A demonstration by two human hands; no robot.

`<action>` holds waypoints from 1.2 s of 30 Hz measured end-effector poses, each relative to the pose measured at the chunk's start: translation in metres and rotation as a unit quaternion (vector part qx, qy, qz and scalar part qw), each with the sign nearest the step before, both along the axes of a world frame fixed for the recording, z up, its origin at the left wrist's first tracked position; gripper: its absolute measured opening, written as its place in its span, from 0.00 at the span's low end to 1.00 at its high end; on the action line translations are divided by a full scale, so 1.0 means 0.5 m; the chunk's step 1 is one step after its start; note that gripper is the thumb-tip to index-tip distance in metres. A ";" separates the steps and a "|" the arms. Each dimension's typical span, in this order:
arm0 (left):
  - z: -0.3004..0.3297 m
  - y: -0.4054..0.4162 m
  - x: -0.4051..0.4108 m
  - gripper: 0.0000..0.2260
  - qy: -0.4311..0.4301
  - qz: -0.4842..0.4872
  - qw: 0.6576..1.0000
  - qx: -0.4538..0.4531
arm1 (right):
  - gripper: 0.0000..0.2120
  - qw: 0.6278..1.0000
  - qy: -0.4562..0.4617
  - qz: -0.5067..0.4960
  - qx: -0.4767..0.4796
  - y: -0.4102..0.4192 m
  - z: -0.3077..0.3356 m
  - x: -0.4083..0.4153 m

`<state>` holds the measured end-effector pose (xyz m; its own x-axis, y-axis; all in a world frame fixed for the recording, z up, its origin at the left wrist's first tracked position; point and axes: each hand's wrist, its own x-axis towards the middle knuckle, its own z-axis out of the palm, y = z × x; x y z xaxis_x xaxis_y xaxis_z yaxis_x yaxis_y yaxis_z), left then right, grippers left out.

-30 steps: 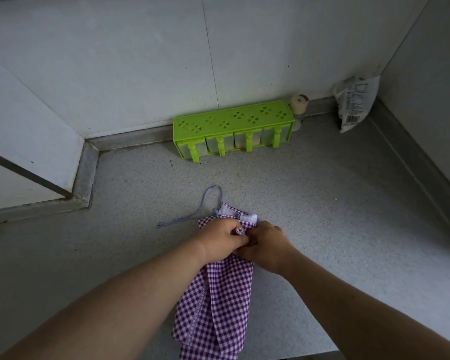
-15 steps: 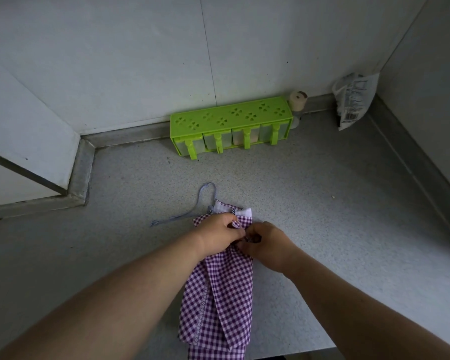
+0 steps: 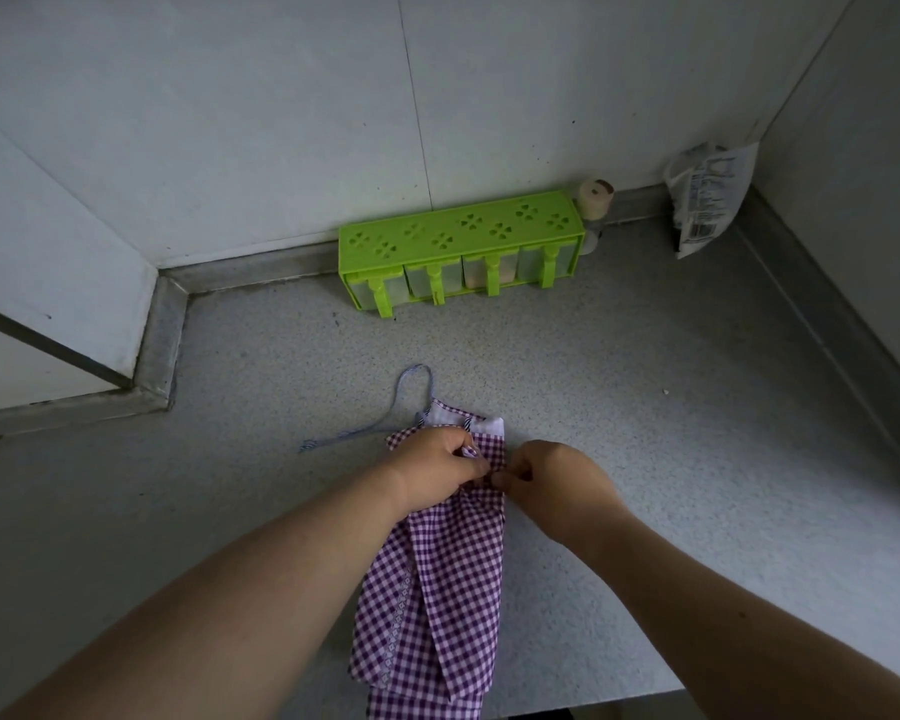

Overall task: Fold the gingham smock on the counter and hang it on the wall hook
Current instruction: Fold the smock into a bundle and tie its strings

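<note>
Over at the far left, a pale wall panel is jutting out above a raised grey ledge, and the speckled grey counter is spreading out to the right of it. Moving rightward, a thin blue-and-white tie is lying loose on the counter, looping up toward the far side and running into the top of the gingham smock. That smock is lying in the near middle as a narrow folded strip of purple and white checks, its white-edged top pointing away and its lower end hanging over the near edge of the counter. The left hand is resting on the upper part of the cloth with its fingers curled, pinching a small fold of the checked fabric. Just beside it, the right hand is curling in toward the same spot, its fingertips meeting the cloth at the right edge of the strip and nipping it there; the two hands are almost touching. Farther back, against the wall, a bright green seasoning rack is sitting with four clear drawers facing forward. A small bottle with a beige cap is standing right at its right end. In the far right corner, a crumpled printed plastic packet is leaning against the wall.
</note>
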<state>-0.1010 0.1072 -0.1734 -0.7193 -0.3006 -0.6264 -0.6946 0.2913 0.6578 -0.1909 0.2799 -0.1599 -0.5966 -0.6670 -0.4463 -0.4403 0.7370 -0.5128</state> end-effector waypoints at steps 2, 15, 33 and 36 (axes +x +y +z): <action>0.003 0.001 0.001 0.05 -0.002 0.003 1.000 0.007 | 0.11 0.998 0.010 0.058 0.007 0.001 0.006 -0.003; 0.009 0.013 0.023 0.09 0.025 -0.001 1.000 -0.012 | 0.12 0.968 0.042 0.243 0.041 0.025 0.030 -0.021; 0.025 0.026 0.027 0.11 0.042 -0.025 0.998 -0.047 | 0.09 0.993 0.000 0.116 -0.031 0.030 -0.013 0.010; 0.028 0.027 0.025 0.12 0.040 -0.028 0.997 -0.065 | 0.10 0.991 -0.006 0.129 -0.036 0.037 -0.011 0.010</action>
<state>-0.0886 0.1206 -0.1596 -0.7836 -0.3343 -0.5236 -0.6212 0.4147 0.6649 -0.1858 0.2982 -0.1656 -0.3975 -0.8268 -0.3979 -0.6034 0.5622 -0.5655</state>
